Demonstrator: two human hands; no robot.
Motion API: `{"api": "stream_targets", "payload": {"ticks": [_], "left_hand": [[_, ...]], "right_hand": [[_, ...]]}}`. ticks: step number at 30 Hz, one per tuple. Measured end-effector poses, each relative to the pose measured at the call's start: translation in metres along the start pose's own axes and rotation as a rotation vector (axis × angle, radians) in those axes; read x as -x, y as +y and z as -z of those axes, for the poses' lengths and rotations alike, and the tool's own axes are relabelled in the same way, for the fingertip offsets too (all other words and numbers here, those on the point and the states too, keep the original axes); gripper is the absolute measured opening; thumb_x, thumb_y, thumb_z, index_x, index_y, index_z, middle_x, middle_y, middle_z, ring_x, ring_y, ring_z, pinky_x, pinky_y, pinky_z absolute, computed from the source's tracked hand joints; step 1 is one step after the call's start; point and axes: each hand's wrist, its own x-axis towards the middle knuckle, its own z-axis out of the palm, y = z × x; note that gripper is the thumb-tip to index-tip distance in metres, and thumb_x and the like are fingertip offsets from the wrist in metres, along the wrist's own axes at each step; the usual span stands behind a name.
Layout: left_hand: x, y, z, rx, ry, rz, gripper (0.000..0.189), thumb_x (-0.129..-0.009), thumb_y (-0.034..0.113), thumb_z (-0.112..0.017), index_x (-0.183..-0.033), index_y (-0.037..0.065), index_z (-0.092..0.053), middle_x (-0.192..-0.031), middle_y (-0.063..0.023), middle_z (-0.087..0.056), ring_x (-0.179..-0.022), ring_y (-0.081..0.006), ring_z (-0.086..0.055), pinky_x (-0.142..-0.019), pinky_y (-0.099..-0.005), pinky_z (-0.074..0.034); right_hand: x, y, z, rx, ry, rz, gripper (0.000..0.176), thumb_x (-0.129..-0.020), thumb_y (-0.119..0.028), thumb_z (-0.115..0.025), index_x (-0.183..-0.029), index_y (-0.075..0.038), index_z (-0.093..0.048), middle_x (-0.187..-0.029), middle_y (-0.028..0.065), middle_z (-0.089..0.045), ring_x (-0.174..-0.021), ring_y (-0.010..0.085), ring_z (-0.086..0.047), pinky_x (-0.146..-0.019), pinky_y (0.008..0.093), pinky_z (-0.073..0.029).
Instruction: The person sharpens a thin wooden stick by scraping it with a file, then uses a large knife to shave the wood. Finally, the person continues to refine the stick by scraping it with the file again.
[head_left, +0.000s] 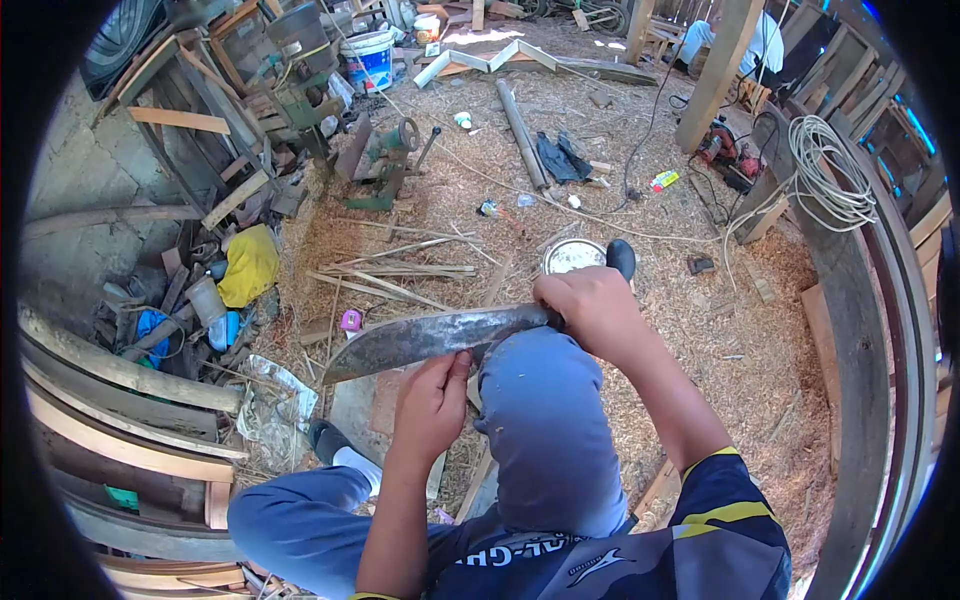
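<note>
A machete [430, 338] with a broad, dark, worn blade lies sideways above my raised knee, its tip to the left. My right hand [585, 305] is wrapped round its handle, which the fingers mostly hide. Just under the blade's lower edge is my left hand [435, 395], fingers curled in and thumb upright, the thumb tip touching or very near the edge. Whether anything small sits inside those curled fingers cannot be made out. The knee [545, 420] in blue trousers is right below the handle end.
Wood shavings cover the ground. Thin wooden strips [400, 270] and a pink tape measure [351, 321] lie ahead to the left. A round white lid or tin [574, 256] is near my foot. Farther off are a metal vise [385, 160], a paint bucket [368, 62], coiled cable [830, 175] and another person [760, 45].
</note>
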Motion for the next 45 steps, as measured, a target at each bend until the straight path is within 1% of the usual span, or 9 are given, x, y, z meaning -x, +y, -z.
{"api": "stream_targets", "payload": {"ticks": [3, 6, 10, 17, 21, 27, 33, 40, 45], "left_hand": [[0.004, 0.003, 0.004, -0.095, -0.033, -0.012, 0.021, -0.106, 0.018, -0.059, -0.105, 0.000, -0.070, -0.089, -0.0212, -0.069, -0.081, -0.0431, -0.066, -0.072, -0.0443, -0.052], [0.014, -0.002, -0.008, 0.040, 0.091, -0.088, 0.013, -0.104, 0.011, -0.061, -0.106, 0.001, -0.068, -0.089, -0.0214, -0.069, -0.079, -0.0435, -0.067, -0.070, -0.0455, -0.052], [0.023, -0.006, -0.003, 0.023, 0.064, -0.072, 0.010, -0.103, 0.007, -0.061, -0.107, 0.002, -0.068, -0.087, -0.0201, -0.068, -0.076, -0.0409, -0.069, -0.067, -0.0436, -0.052], [0.061, -0.029, 0.003, -0.025, 0.074, 0.021, 0.010, -0.104, 0.007, -0.059, -0.107, 0.003, -0.067, -0.075, -0.0175, -0.063, -0.065, -0.0339, -0.066, -0.060, -0.0405, -0.049], [0.035, -0.008, -0.004, 0.074, 0.116, 0.000, 0.010, -0.104, 0.008, -0.060, -0.107, 0.002, -0.067, -0.074, -0.0163, -0.063, -0.062, -0.0310, -0.064, -0.059, -0.0404, -0.047], [0.023, 0.001, -0.012, 0.031, 0.216, -0.124, 0.010, -0.105, 0.010, -0.060, -0.106, 0.002, -0.067, -0.073, -0.0160, -0.064, -0.061, -0.0281, -0.064, -0.060, -0.0389, -0.048], [0.055, -0.013, -0.005, -0.007, 0.125, 0.068, 0.012, -0.105, 0.013, -0.062, -0.108, 0.003, -0.067, -0.081, -0.0174, -0.068, -0.071, -0.0334, -0.068, -0.066, -0.0407, -0.051], [0.018, -0.003, -0.021, 0.094, 0.183, -0.069, 0.010, -0.104, 0.012, -0.063, -0.108, 0.005, -0.069, -0.082, -0.0160, -0.069, -0.069, -0.0338, -0.068, -0.065, -0.0402, -0.051], [0.052, -0.013, -0.012, -0.016, 0.158, -0.052, 0.008, -0.103, 0.008, -0.063, -0.108, 0.006, -0.069, -0.079, -0.0154, -0.068, -0.065, -0.0294, -0.068, -0.061, -0.0385, -0.051]], "right_hand": [[0.000, -0.005, 0.002, 0.014, -0.025, -0.017, 0.010, -0.086, -0.014, -0.063, -0.089, -0.010, -0.054, -0.076, 0.0083, -0.064, -0.074, 0.0326, -0.070, -0.061, 0.0457, -0.053], [0.002, -0.006, 0.003, 0.050, -0.049, -0.035, 0.010, -0.087, -0.014, -0.063, -0.089, -0.010, -0.054, -0.076, 0.0086, -0.064, -0.073, 0.0329, -0.070, -0.061, 0.0459, -0.053], [-0.001, -0.008, 0.007, 0.035, -0.057, -0.031, 0.008, -0.087, -0.014, -0.063, -0.090, -0.011, -0.056, -0.075, 0.0099, -0.065, -0.074, 0.0334, -0.071, -0.062, 0.0468, -0.053], [0.022, 0.002, 0.002, 0.027, -0.101, -0.208, 0.012, -0.085, -0.015, -0.066, -0.092, -0.009, -0.059, -0.075, 0.0115, -0.068, -0.076, 0.0349, -0.072, -0.066, 0.0479, -0.053], [0.014, -0.005, 0.008, 0.032, -0.074, -0.117, 0.010, -0.086, -0.014, -0.064, -0.091, -0.009, -0.057, -0.076, 0.0111, -0.068, -0.076, 0.0344, -0.071, -0.066, 0.0473, -0.053], [0.001, -0.014, 0.007, 0.035, -0.090, -0.034, 0.007, -0.087, -0.012, -0.062, -0.090, -0.009, -0.057, -0.079, 0.0112, -0.068, -0.077, 0.0340, -0.071, -0.066, 0.0465, -0.054], [0.014, -0.007, 0.003, 0.031, -0.059, -0.096, 0.008, -0.087, -0.013, -0.062, -0.090, -0.008, -0.056, -0.079, 0.0111, -0.068, -0.076, 0.0338, -0.072, -0.066, 0.0465, -0.054], [0.008, -0.009, 0.009, 0.063, -0.077, -0.033, 0.009, -0.086, -0.013, -0.063, -0.093, -0.009, -0.058, -0.076, 0.0106, -0.068, -0.075, 0.0331, -0.072, -0.064, 0.0468, -0.054], [0.017, 0.000, 0.002, 0.044, -0.021, -0.085, 0.008, -0.086, -0.012, -0.063, -0.091, -0.010, -0.057, -0.075, 0.0104, -0.067, -0.074, 0.0330, -0.071, -0.064, 0.0469, -0.054]]}}
